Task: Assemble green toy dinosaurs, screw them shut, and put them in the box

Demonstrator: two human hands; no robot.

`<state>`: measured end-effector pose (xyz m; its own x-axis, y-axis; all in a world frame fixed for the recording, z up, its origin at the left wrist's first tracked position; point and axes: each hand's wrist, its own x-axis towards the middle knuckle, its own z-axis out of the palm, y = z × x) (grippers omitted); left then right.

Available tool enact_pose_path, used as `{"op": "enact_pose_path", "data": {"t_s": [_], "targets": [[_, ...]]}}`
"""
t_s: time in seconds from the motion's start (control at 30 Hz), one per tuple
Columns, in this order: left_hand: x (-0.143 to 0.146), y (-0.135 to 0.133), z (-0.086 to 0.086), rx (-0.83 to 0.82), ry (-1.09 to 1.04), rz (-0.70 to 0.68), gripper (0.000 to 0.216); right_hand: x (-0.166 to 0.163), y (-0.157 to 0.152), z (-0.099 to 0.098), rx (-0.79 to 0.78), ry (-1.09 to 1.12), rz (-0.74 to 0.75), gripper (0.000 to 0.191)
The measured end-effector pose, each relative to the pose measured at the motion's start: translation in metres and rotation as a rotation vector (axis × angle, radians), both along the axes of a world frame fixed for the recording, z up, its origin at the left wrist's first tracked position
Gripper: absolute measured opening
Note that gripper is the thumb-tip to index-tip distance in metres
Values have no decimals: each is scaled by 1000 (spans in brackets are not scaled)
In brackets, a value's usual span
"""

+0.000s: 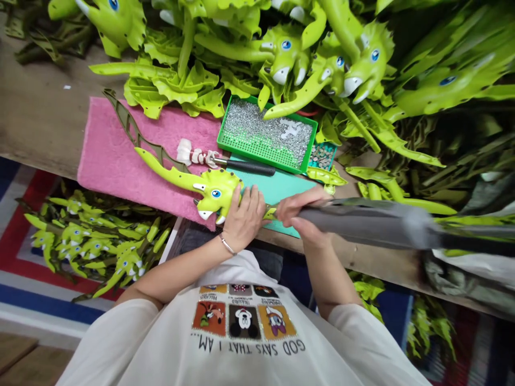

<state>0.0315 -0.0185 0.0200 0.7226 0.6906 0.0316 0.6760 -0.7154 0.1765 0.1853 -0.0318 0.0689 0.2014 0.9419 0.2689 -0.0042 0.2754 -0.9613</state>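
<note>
A lime-green dinosaur-head toy part point(217, 188) with a blue eye and a long curved arm lies along the near edge of the bench. My left hand point(245, 219) grips its right side, fingers laid over it. In my right hand point(306, 210) is a grey power screwdriver point(362, 222), held level and slightly blurred, its tip pointing left at the toy's narrow end beside my left fingers. Whether the tip touches a screw is hard to see. An olive curved limb point(131, 126) extends from behind the toy across the pink towel point(107, 145).
A green perforated tray point(267, 155) of silver screws stands behind my hands, near a teal mat point(292, 187). A black-handled screwdriver point(253, 166) with a white-and-red wrapped end lies before it. Green toy parts point(181, 86) pile up behind; finished-looking toys point(92, 236) fill a box at lower left.
</note>
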Motion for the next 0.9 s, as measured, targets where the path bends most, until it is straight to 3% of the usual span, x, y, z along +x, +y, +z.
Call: {"op": "enact_pose_path", "data": {"t_s": [0.1,0.17,0.3,0.43,0.57,0.9], "targets": [[0,1,4,-11,15,-8,64,20,33,7,294,-14,-206,22],[0,2,7,-18,24,-7,67,34,58,1,387,-1,-379,22],[1,3,10,-24,36,-5,68,53,91,-27,317,17,-520,30],[0,3,10,-27,46,-6,68,58,101,-44,210,-13,-583,35],[0,3,9,-17,39,-11,68,57,104,-43,160,-59,-639,35],[1,3,9,-25,23,4,69,59,106,-42,160,-44,-557,35]]}}
